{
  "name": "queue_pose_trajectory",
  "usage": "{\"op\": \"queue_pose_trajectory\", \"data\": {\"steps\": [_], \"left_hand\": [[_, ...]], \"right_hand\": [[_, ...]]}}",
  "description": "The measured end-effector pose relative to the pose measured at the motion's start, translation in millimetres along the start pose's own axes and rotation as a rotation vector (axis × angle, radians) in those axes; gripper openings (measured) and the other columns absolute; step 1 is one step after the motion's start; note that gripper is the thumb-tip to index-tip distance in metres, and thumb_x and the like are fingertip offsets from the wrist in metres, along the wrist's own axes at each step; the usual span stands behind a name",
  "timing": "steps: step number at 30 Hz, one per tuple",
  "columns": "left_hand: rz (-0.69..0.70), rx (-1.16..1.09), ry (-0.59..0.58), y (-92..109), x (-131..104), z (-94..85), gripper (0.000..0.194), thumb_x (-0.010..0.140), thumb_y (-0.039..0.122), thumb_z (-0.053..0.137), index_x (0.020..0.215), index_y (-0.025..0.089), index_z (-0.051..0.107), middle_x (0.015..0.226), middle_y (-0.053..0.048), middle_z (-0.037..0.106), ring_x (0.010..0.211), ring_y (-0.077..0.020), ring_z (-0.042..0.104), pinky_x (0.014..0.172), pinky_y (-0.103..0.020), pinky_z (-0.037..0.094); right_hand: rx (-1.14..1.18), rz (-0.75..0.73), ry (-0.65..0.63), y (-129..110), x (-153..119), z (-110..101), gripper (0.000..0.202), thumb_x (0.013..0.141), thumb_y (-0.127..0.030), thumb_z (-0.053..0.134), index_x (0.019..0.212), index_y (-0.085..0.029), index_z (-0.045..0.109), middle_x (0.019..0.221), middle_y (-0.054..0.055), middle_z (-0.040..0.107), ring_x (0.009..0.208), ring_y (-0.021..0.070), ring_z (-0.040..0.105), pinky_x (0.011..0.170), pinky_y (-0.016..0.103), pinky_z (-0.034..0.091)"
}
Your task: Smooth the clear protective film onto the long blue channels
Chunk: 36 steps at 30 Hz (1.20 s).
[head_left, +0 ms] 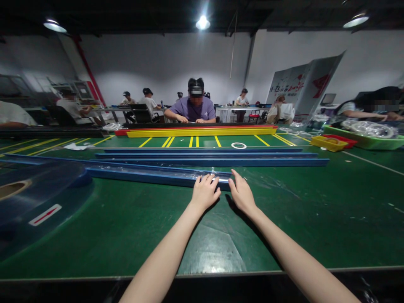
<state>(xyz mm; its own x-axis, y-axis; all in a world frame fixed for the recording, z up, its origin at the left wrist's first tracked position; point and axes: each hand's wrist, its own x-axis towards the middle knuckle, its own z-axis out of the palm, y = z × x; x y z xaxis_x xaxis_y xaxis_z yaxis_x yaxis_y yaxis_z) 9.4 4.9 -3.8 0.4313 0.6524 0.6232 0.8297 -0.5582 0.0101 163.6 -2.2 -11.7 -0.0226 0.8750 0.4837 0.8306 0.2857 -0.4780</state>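
A long blue channel strip (151,174) lies across the green table (284,235), with clear plastic film along its trough. My left hand (205,192) rests on the strip near its right end, fingers spread. At that end, my right hand (242,193) touches the strip's tip with its fingers stretched out. Thin clear film (271,181) trails over the table to the right of my right hand. Just behind, more blue strips (214,162) lie side by side.
A big roll of clear film (47,181) sits at the left. Farther back are a white ring (239,145), yellow and red strips (202,132), a yellow tray (328,143) and a green tray (366,141). A person (196,107) works across the table.
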Motion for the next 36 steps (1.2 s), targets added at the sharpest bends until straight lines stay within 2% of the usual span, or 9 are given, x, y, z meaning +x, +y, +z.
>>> {"op": "queue_pose_trajectory", "data": {"steps": [4,7,9,14,16,22,27,30,36], "left_hand": [[-0.057,0.028,-0.021,-0.5,2.0,-3.2,0.028,0.08,0.029,0.048,0.103,0.018,0.059,0.104,-0.009,0.063,0.097,-0.0234,0.055,0.085,-0.041,0.039],[-0.073,0.057,-0.022,-3.0,1.9,-5.9,0.026,0.081,0.03,0.047,0.1,0.017,0.06,0.1,-0.008,0.064,0.092,-0.0232,0.056,0.087,-0.042,0.037],[-0.055,0.07,-0.015,-4.6,1.0,-6.6,0.028,0.08,0.03,0.047,0.103,0.017,0.059,0.104,-0.009,0.062,0.096,-0.0234,0.055,0.09,-0.043,0.036],[0.011,0.064,-0.012,-4.8,-0.9,-5.4,0.035,0.081,0.028,0.047,0.115,0.019,0.053,0.118,-0.009,0.057,0.107,-0.0226,0.05,0.093,-0.042,0.034],[0.046,0.051,-0.034,-3.7,-0.9,-4.0,0.034,0.082,0.027,0.046,0.114,0.019,0.053,0.119,-0.009,0.056,0.108,-0.0224,0.05,0.093,-0.041,0.034],[0.013,0.033,-0.04,-2.8,0.2,-0.1,0.033,0.081,0.027,0.047,0.113,0.019,0.054,0.119,-0.008,0.057,0.109,-0.023,0.049,0.091,-0.043,0.035],[-0.04,0.035,-0.011,-5.2,0.2,1.0,0.029,0.082,0.026,0.046,0.107,0.019,0.057,0.115,-0.008,0.06,0.106,-0.0232,0.052,0.092,-0.044,0.034],[-0.035,0.05,-0.002,-7.3,-0.3,1.2,0.029,0.082,0.026,0.046,0.107,0.017,0.057,0.114,-0.009,0.06,0.105,-0.0235,0.052,0.094,-0.045,0.033],[0.063,0.036,-0.017,-10.3,-1.1,0.5,0.034,0.083,0.023,0.043,0.115,0.017,0.052,0.119,-0.009,0.056,0.111,-0.0218,0.048,0.096,-0.042,0.032]], "right_hand": [[0.09,0.15,0.163,4.6,3.6,-3.5,0.056,0.087,-0.043,0.023,0.131,-0.01,0.035,0.124,0.015,0.051,0.115,0.0215,0.046,0.096,0.039,0.036],[0.101,0.163,0.221,8.3,5.1,-2.9,0.055,0.087,-0.043,0.023,0.128,-0.011,0.04,0.124,0.014,0.051,0.117,0.0217,0.044,0.096,0.039,0.036],[0.087,0.113,0.194,9.0,4.6,-1.5,0.053,0.087,-0.042,0.023,0.125,-0.011,0.044,0.123,0.014,0.052,0.115,0.0216,0.045,0.096,0.039,0.035],[-0.009,-0.161,-0.06,2.7,0.4,-1.2,0.046,0.088,-0.036,0.027,0.121,-0.014,0.05,0.118,0.012,0.057,0.106,0.0217,0.052,0.092,0.039,0.039],[-0.058,-0.198,-0.083,-0.4,-0.6,-2.4,0.044,0.088,-0.035,0.028,0.122,-0.017,0.049,0.118,0.01,0.057,0.105,0.0224,0.052,0.089,0.04,0.04],[-0.088,0.004,0.05,-1.1,1.1,-5.8,0.046,0.089,-0.036,0.024,0.123,-0.016,0.047,0.106,0.013,0.062,0.093,0.0237,0.057,0.081,0.039,0.041],[0.006,0.144,0.161,4.8,4.3,-10.3,0.047,0.088,-0.04,0.023,0.121,-0.016,0.047,0.104,0.013,0.062,0.095,0.024,0.057,0.083,0.039,0.041],[0.047,0.135,0.162,8.5,4.7,-9.4,0.044,0.088,-0.039,0.023,0.113,-0.017,0.053,0.101,0.011,0.064,0.095,0.0226,0.056,0.084,0.038,0.04],[0.018,-0.077,-0.055,4.7,1.4,-2.2,0.042,0.088,-0.037,0.03,0.116,-0.017,0.053,0.114,0.011,0.059,0.104,0.021,0.053,0.09,0.037,0.038]]}}
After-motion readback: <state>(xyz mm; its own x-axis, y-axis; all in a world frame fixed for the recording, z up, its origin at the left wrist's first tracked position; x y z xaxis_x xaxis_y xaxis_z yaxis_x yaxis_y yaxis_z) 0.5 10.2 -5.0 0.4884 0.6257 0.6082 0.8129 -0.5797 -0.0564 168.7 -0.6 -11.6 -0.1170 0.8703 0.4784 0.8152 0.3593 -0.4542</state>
